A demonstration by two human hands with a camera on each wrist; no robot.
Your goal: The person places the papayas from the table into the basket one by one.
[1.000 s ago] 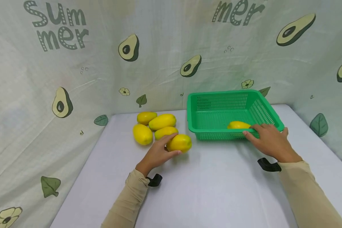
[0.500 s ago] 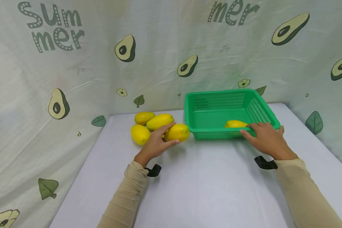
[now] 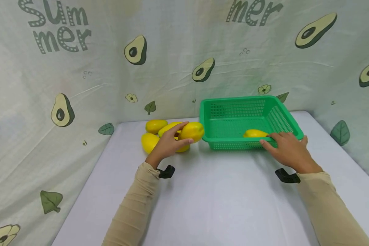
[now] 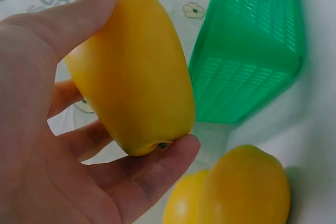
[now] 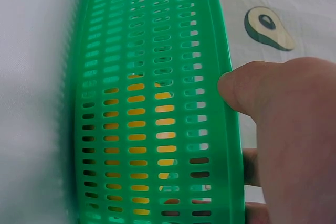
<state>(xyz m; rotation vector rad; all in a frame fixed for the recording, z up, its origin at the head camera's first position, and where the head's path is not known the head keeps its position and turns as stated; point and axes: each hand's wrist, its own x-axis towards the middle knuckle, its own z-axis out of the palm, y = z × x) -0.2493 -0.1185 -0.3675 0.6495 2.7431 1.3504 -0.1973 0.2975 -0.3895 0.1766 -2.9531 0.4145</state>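
Observation:
My left hand [image 3: 167, 144] holds a yellow mango [image 3: 193, 132] raised above the table, just left of the green plastic basket [image 3: 227, 140]. In the left wrist view, the thumb lies on one side of this mango and the fingers curl round its other side and stem end. At the basket's near right, my right hand [image 3: 290, 152] grips the rim, thumb outside and fingertips inside. Another mango [image 3: 254, 133] lies in the basket against the near wall, partly hidden by it. Yellow patches of it show through the slots in the right wrist view.
Several more mangoes [image 3: 156, 125] lie clustered on the white table [image 3: 221, 198] left of the basket, partly behind my left hand. A printed cloth backdrop [image 3: 169, 30] rises behind the table, close to the basket's far side.
My left hand has lifted the mango up and away from me, from the table's surface to about the height of the basket rim. The right hand keeps its grip on the basket.

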